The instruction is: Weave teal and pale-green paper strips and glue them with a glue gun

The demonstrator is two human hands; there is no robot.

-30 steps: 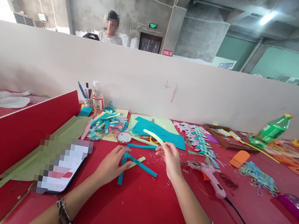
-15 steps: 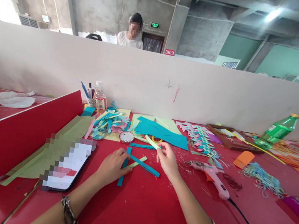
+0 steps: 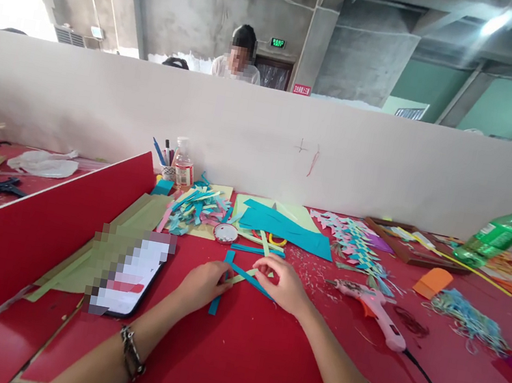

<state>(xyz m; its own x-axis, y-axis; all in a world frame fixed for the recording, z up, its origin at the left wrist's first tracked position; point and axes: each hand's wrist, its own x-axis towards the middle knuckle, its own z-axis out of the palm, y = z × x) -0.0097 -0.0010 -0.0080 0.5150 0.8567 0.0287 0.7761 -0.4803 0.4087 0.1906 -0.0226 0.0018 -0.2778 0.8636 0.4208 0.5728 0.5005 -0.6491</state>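
My left hand [image 3: 206,285] is closed at the place where several paper strips cross on the red table, its thumb and fingertips pinching them. One blue strip [image 3: 215,305] runs upright under its fingertips. Another blue paper strip [image 3: 245,276] slants rightward beneath my right hand [image 3: 283,283]. Between the hands a pale green strip [image 3: 241,279] lies across the blue one, partly covered. My right hand is closed on a second pale green paper strip [image 3: 265,243], which sticks up past its fingers toward the back; its lower end is hidden by the hand.
At left lie a phone [image 3: 133,282] and a red board [image 3: 52,225]. Behind the hands are a heap of cut strips [image 3: 196,210], a round lid [image 3: 226,233] and blue paper [image 3: 286,228]. A pink glue gun [image 3: 376,308] with a cord and a green bottle [image 3: 499,234] stand right.
My right hand has come down and inward with the pale green strip, close to the crossed strips. My left hand now pinches at the crossing. The view has turned slightly left.
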